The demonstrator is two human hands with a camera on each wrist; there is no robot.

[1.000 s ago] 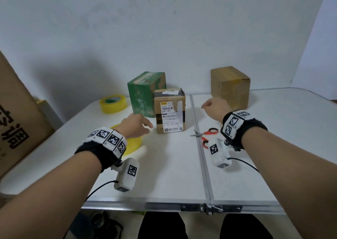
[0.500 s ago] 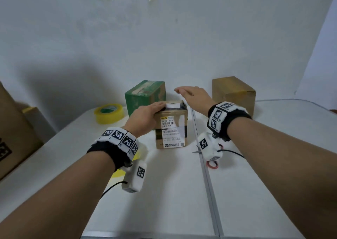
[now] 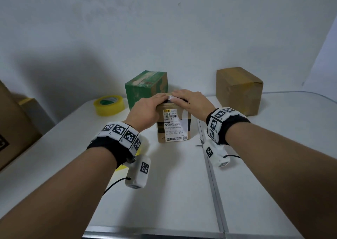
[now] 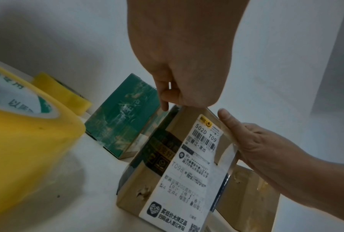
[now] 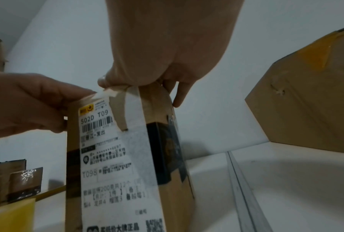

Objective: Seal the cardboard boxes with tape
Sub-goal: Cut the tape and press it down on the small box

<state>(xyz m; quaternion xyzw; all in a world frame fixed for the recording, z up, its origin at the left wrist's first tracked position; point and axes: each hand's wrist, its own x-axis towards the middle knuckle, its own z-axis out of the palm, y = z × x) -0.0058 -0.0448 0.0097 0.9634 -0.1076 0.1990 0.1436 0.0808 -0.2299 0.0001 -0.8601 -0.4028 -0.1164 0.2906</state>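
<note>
A small brown box [image 3: 174, 127] with a white shipping label stands at the middle of the white table [image 3: 173, 193]. Both hands lie on its top. My left hand [image 3: 149, 107] covers the left part, fingers laid across the flaps. My right hand [image 3: 187, 100] covers the right part, its thumb on the front top edge. In the left wrist view the box [image 4: 177, 172] sits under my left hand [image 4: 179, 62], with my right hand [image 4: 256, 141] at its right edge. A yellow tape roll [image 3: 109, 104] lies at the back left. Another tape roll [image 4: 28, 133] is beneath my left wrist.
A green box [image 3: 145, 87] stands just behind the small box and a plain brown box [image 3: 238, 90] at the back right. Scissors [image 3: 199, 143] are mostly hidden under my right wrist. A large carton [image 3: 14, 129] leans at the table's left. A metal seam [image 3: 211, 174] runs front to back.
Both hands have reached forward from the table onto the top of the small labelled box. The head view has come closer and tilted down.
</note>
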